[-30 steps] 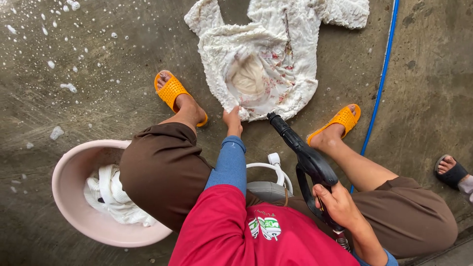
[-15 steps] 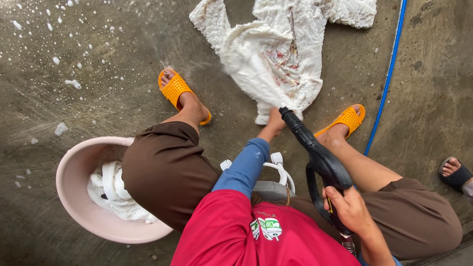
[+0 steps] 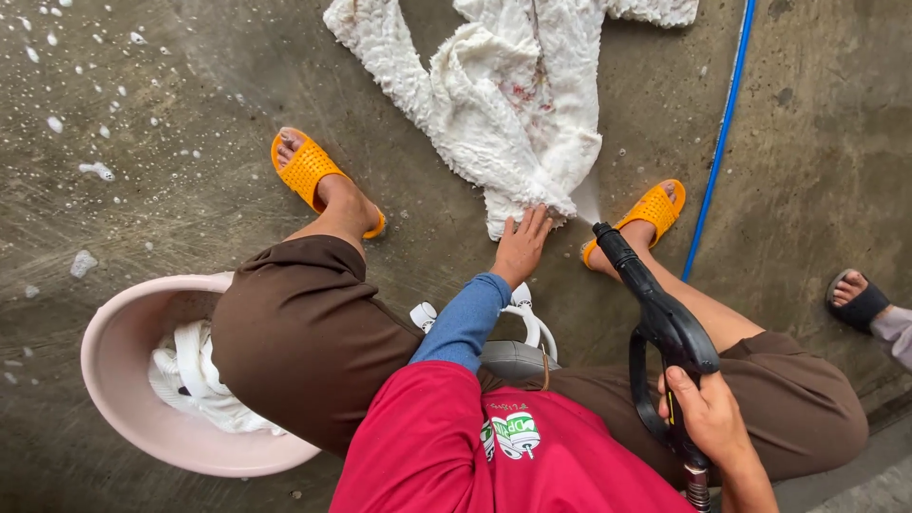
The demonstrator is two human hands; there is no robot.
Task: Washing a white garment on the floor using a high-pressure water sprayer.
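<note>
A wet white towel-like cloth [image 3: 513,104] with faint reddish stains lies spread on the concrete floor in front of me. My left hand [image 3: 520,247] presses flat on its near edge, fingers apart. My right hand [image 3: 708,418] grips the handle of a black pressure-washer spray gun [image 3: 655,318], whose nozzle points at the cloth's near corner, with a thin spray showing at the tip. My feet wear orange slippers [image 3: 309,171], one on each side of the cloth.
A pink basin [image 3: 123,380] holding white laundry stands at my left knee. A blue hose [image 3: 722,133] runs along the floor on the right. Another person's foot in a black sandal [image 3: 860,304] is at the right edge. Soap foam dots the wet floor.
The cloth has been folded over and bunched so its stained middle no longer lies open. The spray gun has swung forward toward the cloth's near corner. My left hand stays at the cloth's edge.
</note>
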